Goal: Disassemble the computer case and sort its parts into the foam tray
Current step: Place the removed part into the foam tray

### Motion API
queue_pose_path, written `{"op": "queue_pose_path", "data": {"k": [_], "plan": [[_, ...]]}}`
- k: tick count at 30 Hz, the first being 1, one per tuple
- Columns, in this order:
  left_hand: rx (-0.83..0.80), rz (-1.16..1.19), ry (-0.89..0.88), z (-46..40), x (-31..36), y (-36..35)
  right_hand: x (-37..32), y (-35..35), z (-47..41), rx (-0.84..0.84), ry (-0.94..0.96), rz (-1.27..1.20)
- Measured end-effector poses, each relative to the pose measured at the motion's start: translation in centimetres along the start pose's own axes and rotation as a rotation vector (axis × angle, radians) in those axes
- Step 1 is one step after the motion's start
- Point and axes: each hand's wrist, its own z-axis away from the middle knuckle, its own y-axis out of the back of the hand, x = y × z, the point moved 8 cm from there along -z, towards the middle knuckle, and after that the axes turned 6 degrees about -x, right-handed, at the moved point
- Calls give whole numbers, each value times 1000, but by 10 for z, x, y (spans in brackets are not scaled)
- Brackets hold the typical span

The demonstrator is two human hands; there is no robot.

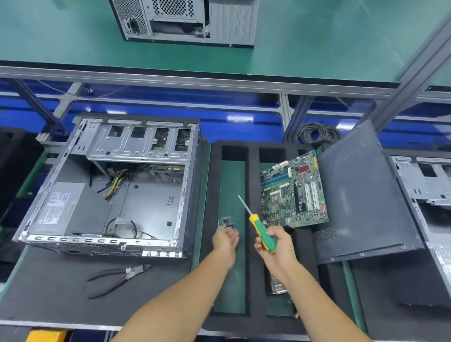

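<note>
both hands work over the foam tray (252, 173): right hand (278, 245) clamps a screwdriver (261, 231), tip up-left; left hand (224, 238), fingers relaxed, beside a small part (226, 222). open computer case (115, 183) lies left, long axis front-to-back.

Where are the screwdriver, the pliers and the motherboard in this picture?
screwdriver (261, 231): head view, on its green and yellow handle, above the gripping fingers.
pliers (118, 278): head view, on the dark handles, near the joint.
motherboard (295, 190): head view, on the middle of the green board.
</note>
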Motion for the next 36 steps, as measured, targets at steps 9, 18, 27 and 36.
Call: {"op": "queue_pose_path", "data": {"k": [9,18,27,36], "plan": [[17,247,-11,-15,-2,-10,-6,15,-5,22,-10,0],[27,237,-69,-20,-4,-9,-11,20,0,19,-17,31],[-7,216,-81,-17,-3,-6,-17,14,5,8,6,72],[7,-37,-23,17,34,-26,-39,-45,-3,-99,84,111]]}}
